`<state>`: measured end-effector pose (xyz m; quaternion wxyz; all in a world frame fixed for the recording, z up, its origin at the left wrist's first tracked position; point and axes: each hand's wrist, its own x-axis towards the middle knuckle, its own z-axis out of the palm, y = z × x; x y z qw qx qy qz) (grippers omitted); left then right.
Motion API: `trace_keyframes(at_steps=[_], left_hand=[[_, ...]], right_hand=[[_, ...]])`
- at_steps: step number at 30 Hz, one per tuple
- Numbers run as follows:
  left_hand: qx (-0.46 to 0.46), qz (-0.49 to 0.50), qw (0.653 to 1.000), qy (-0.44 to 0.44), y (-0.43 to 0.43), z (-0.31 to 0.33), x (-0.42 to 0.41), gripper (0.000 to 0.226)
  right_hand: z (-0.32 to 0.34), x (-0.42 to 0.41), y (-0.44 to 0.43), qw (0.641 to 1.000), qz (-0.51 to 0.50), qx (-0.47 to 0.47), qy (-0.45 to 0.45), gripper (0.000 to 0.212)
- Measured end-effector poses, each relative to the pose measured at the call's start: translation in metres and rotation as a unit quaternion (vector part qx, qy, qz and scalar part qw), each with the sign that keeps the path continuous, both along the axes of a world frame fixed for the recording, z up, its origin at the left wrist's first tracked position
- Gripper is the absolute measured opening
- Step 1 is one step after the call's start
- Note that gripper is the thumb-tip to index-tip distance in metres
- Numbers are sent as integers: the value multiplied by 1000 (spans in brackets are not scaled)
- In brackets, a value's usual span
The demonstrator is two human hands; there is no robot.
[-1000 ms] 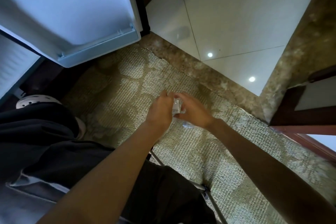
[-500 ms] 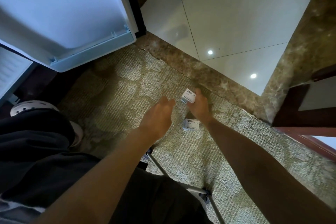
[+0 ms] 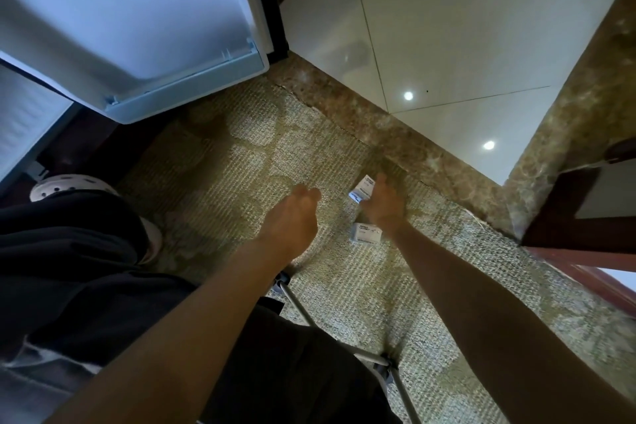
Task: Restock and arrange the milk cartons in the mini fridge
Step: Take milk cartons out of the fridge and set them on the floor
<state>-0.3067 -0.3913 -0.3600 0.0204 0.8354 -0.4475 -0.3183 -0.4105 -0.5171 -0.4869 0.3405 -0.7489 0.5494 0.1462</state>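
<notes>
**A:** Item one, milk cartons. Count and location?

**B:** Two small white cartons on view. One carton on the carpet (image 3: 365, 233), lying on its side just near of the right hand (image 3: 384, 206). One upper carton (image 3: 361, 188), tilted, at the left edge of that hand's fingers. The open fridge door (image 3: 137, 28) stands far left, well apart from both.

**A:** Handling notes?

**B:** Judged light and boxy, with stiff board walls that would dent under a hard squeeze; the faces are probably smooth. Best taken across two opposite flat sides, thumb against fingers, mid-body.

**A:** Right hand, pose and grip?

**B:** Arm extended forward, back of the hand towards the camera, fingers curled down. It touches the upper carton, seemingly pinching it; the palm side is hidden and the hand is blurred, so I cannot tell for certain.

**A:** Left hand (image 3: 292, 213)?

**B:** Extended alongside, left of the cartons and clear of them, fingers loosely together, holding nothing.
</notes>
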Motion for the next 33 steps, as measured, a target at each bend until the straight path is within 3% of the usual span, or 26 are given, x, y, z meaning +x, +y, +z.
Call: trace_keyframes(at_steps=[4,10,14,18,24,29,33], left_hand=[[-27,42,999,-3,1,17,11,43],[-100,131,984,-65,11,76,60,38],[-162,199,957,-136,43,131,107,33],[-222,280,915,-185,98,177,155,32],[-223,409,854,-234,193,215,213,27],[-180,465,832,-242,262,225,268,28],[-148,466,838,-244,288,216,314,33]], right_hand=[[37,12,13,985,135,-97,-45,54],[138,89,29,951,211,-136,-183,35],[215,153,61,914,243,-161,-282,24],[276,214,109,872,309,-187,-329,27],[330,300,197,828,394,-163,-365,28],[343,374,253,785,487,-164,-345,32],[337,433,279,760,542,-180,-312,47]])
